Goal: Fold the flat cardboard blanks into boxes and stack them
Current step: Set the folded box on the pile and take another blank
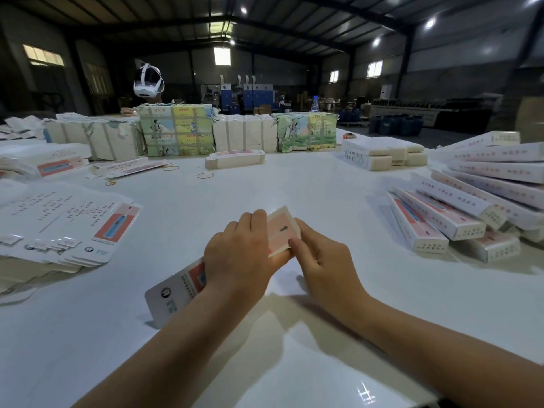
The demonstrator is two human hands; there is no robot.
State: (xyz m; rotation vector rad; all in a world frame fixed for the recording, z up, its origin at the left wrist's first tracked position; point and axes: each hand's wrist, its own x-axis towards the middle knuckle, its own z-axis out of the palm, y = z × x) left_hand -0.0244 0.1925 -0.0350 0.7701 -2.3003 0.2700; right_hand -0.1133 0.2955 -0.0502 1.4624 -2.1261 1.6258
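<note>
A long white and pink cardboard box lies slanted over the white table in front of me. My left hand grips it across the middle, fingers curled over its top. At the far end my right hand pinches the box, its thumb pressing the end. The near end flap sticks out below my left wrist. Folded boxes are stacked in a pile at the right. Flat blanks lie fanned in a stack at the left.
Wrapped bundles stand in a row across the far side of the table, and a person in a white headset sits behind them. Smaller stacks of blanks lie at the far right. Rubber bands lie loose mid-table.
</note>
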